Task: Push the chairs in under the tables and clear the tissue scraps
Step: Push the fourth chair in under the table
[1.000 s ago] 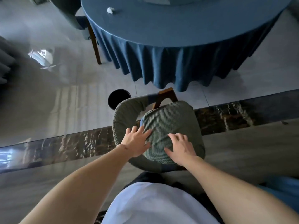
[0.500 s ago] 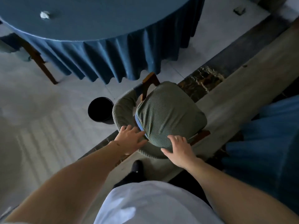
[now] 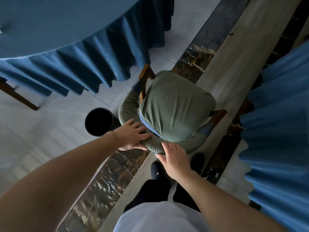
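A chair (image 3: 175, 108) with a green ribbed cover stands between two blue-clothed tables, its seat turned away from the round table (image 3: 50, 22) at the upper left. My left hand (image 3: 132, 135) grips the curved green backrest, fingers on top and thumb underneath. My right hand (image 3: 174, 158) presses against the same rim a little to the right, with fingers fairly straight. A pale sliver of tissue scrap (image 3: 1, 31) barely shows on the round table at the frame's left edge.
A black round bin (image 3: 98, 122) stands on the floor just left of the chair. A second blue tablecloth (image 3: 275, 131) hangs close on the right. Another chair's wooden leg (image 3: 16, 96) shows under the round table. My black shoes (image 3: 156, 169) stand behind the chair.
The view has swung left and closer, so the chair looks turned clockwise. My left hand slid onto the backrest rim. The tissue scrap has drifted to the frame's left edge.
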